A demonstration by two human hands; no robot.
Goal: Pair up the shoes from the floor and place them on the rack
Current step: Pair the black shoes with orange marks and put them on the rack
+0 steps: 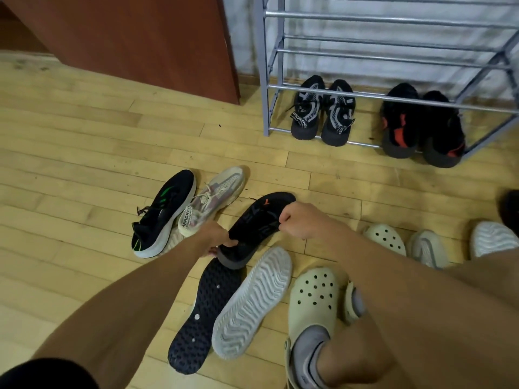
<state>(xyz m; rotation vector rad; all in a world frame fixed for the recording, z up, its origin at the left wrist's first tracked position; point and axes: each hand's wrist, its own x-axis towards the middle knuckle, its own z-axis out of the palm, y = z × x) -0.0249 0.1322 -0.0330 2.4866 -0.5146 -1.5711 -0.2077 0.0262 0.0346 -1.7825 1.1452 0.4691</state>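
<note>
A black shoe with an orange mark (257, 223) is held just above the floor, tilted. My left hand (216, 238) grips its heel end and my right hand (297, 220) grips its toe end. Below it lie a black shoe, sole up (200, 315), and a white shoe, sole up (252, 301). To the left lie a black shoe with green stripes (163, 217) and a beige knit sneaker (213, 199). On the bottom tier of the grey metal rack (264, 68) stand a black-and-grey pair (323, 110) and a black-and-orange pair (421, 124).
I wear a cream clog (311, 310) on my foot at the bottom right. Another cream clog (386, 238), a grey-white sneaker (427, 248) and a white shoe sole up (491, 238) lie at the right. A brown wooden cabinet (140, 37) stands left of the rack.
</note>
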